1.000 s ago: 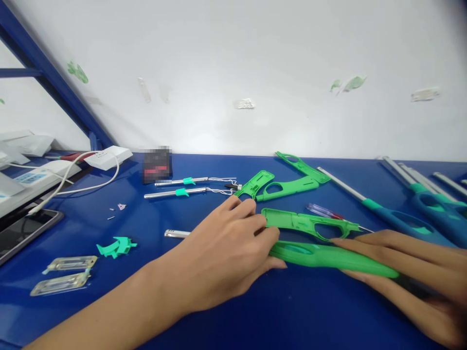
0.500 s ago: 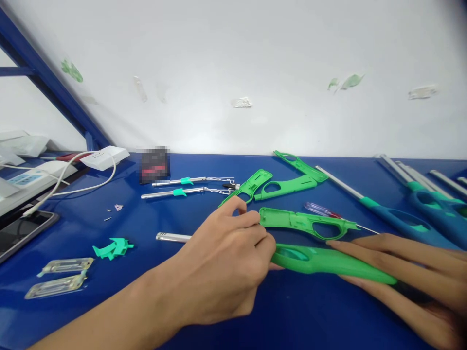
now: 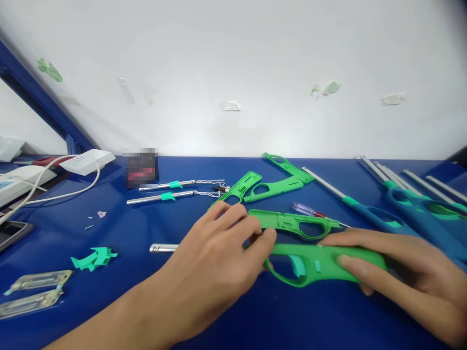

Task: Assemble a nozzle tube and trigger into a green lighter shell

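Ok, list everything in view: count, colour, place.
Long plastic lighter: one, green, front centre.
Hollow plastic half-shells: four, green, centre.
Wired metal tubes: two, silver, centre left.
Curved plastic triggers: count unclear, turquoise, left.
Flat plastic capsules: two, clear, left.
Tiny bits: three, pale, left.
Slim screwdriver: one, clear and red, centre right.
Other long lighters: several, blue, right.
Pixelated item: one, black and red, back left.
Flat phone: one, dark, left.
Thin cable: one, white, left.
Flat box: one, white, back left.
Table: one, blue, beneath.
Wall: one, white, back.
Left hand: one, bare, on lighter's front.
Right hand: one, bare, on lighter's rear.
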Demonstrator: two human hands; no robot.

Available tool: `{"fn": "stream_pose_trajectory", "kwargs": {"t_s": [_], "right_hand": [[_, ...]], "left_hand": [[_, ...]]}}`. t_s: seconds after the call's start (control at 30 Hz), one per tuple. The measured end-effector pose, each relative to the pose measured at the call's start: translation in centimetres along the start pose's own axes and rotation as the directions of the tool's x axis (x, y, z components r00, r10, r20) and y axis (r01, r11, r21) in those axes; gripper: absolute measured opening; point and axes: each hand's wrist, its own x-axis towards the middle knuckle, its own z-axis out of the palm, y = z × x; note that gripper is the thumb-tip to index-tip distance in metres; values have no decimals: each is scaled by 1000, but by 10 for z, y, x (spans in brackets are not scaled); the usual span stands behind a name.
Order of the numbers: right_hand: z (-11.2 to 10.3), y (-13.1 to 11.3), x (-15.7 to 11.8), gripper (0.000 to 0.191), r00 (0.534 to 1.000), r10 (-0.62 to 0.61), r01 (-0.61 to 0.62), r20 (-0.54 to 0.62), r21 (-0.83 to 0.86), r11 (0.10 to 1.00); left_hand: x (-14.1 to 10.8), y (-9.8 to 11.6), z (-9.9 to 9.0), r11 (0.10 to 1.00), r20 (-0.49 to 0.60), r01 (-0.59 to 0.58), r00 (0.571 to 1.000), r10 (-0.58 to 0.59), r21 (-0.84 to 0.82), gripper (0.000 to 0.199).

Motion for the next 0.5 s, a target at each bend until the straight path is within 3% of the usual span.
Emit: {"fn": "stream_pose_trajectory", "kwargs": {"t_s": [0.1, 0.2, 0.37, 0.5], "right_hand": [[1, -2, 8, 30, 997, -69, 68, 47, 16, 998], [1, -6, 14, 28, 987, -147, 147, 65, 10, 989], [2, -14, 14, 17, 982, -175, 176, 75, -8, 984], [5, -20, 11, 31, 979, -170, 176, 112, -42, 984]], "left_hand": [[-1, 0, -3, 983, 88, 118, 990, -106, -144, 18], [-1, 0, -6, 963, 147, 171, 979, -142, -210, 20], [-1, 1, -5, 976, 101, 147, 986, -131, -160, 24], [-2, 3, -1, 973, -7, 122, 992, -125, -194, 31]]}}
